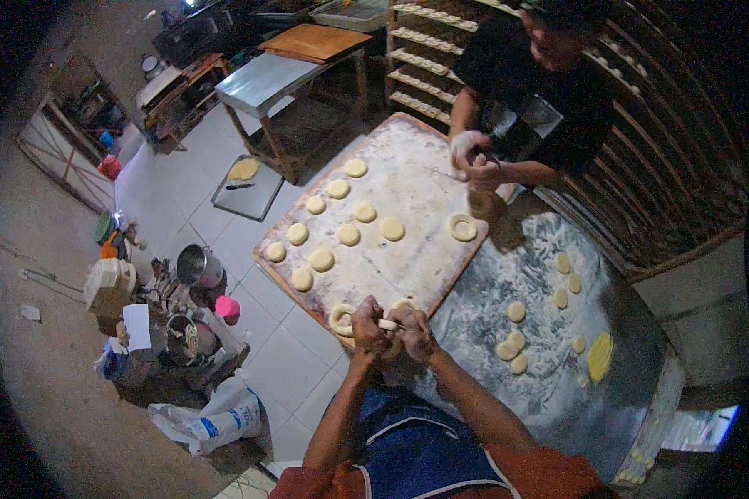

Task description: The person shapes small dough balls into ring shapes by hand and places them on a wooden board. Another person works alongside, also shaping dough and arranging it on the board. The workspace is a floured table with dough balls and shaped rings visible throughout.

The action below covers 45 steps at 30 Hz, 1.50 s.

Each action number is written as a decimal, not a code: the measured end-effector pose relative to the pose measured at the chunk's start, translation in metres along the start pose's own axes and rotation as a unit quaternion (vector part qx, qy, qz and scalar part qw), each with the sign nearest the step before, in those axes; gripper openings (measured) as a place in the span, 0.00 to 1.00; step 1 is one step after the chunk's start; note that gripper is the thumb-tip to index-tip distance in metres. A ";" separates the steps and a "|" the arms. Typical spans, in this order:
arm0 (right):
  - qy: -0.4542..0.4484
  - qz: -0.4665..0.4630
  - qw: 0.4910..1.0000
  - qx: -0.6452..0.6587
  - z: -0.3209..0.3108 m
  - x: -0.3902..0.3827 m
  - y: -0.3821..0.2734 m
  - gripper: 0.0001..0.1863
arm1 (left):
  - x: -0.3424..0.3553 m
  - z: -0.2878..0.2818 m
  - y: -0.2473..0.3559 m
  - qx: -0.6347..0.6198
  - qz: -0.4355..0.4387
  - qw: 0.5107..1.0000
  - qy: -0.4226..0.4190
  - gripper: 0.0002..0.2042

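A small pale piece of dough (pixel 387 325) is pinched between my two hands at the near edge of a floured wooden board (pixel 424 191). My left hand (pixel 369 326) closes on its left side, and my right hand (pixel 414 331) closes on its right. Beside my left hand lies a dough ring (pixel 339 318). Another dough piece (pixel 405 306) shows partly behind my right hand. Several flat dough rounds (pixel 364 211) are spread over the board's left half. At the board's right corner sits a second dough ring (pixel 463 227).
Across the board stands a person (pixel 541 91) with hands together. Right of the board, a floured dark table (pixel 549 333) bears more dough rounds and a yellow piece (pixel 599 358). Racks of trays (pixel 424 62) rise behind. Pots (pixel 198 266) and a plastic bag (pixel 216 420) stand at left.
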State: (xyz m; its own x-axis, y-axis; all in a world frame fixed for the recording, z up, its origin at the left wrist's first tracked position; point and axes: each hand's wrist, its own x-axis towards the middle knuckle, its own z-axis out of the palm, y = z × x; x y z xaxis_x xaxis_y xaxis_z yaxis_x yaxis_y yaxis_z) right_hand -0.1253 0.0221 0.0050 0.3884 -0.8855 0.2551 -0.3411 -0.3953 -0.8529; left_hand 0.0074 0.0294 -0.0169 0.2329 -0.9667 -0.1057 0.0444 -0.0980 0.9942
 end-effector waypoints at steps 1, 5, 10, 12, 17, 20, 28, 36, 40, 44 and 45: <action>0.007 -0.006 0.999 0.049 0.002 0.012 -0.011 0.18 | 0.010 -0.017 -0.010 -0.073 0.013 0.997 0.009 0.09; -0.012 0.173 0.982 0.078 -0.011 0.050 -0.038 0.16 | 0.049 -0.027 0.015 0.050 0.003 0.995 0.085 0.11; -0.013 0.282 0.948 -0.151 -0.011 0.054 -0.018 0.32 | 0.082 -0.036 0.005 0.324 0.186 0.922 0.101 0.11; -0.038 0.247 0.946 -0.206 -0.014 0.052 -0.015 0.31 | 0.078 -0.046 0.001 0.380 0.179 0.907 0.031 0.12; -0.095 0.094 0.949 -0.285 0.005 0.078 -0.020 0.20 | 0.075 -0.045 0.016 0.435 0.167 0.885 0.024 0.14; -0.100 0.031 0.945 -0.309 0.024 0.103 -0.010 0.21 | 0.068 -0.063 0.027 0.425 0.159 0.888 0.076 0.14; -0.044 -0.113 0.944 -0.308 0.140 0.171 0.040 0.16 | 0.101 -0.148 -0.008 0.449 0.100 0.888 0.014 0.09; 0.015 0.112 0.990 0.084 0.012 0.051 -0.002 0.14 | 0.034 -0.089 0.051 0.276 0.124 0.951 -0.063 0.10; 0.191 0.204 0.960 -0.014 -0.107 -0.121 0.016 0.14 | -0.039 0.027 0.072 0.219 0.028 0.943 -0.248 0.10; 0.296 0.339 0.878 -0.162 -0.209 -0.230 0.041 0.16 | -0.091 0.139 0.049 0.320 0.192 0.860 -0.348 0.18; 0.311 0.345 0.878 -0.114 -0.227 -0.239 0.052 0.16 | -0.102 0.158 0.048 0.305 0.203 0.859 -0.357 0.18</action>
State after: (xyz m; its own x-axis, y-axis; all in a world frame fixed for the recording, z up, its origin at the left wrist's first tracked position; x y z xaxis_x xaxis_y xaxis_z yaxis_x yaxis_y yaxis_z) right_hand -0.4305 0.1582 0.0034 -0.4961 -0.8679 -0.0259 -0.5023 0.3112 -0.8068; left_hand -0.1677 0.0863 0.0450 -0.5560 -0.8278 0.0748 -0.4680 0.3862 0.7949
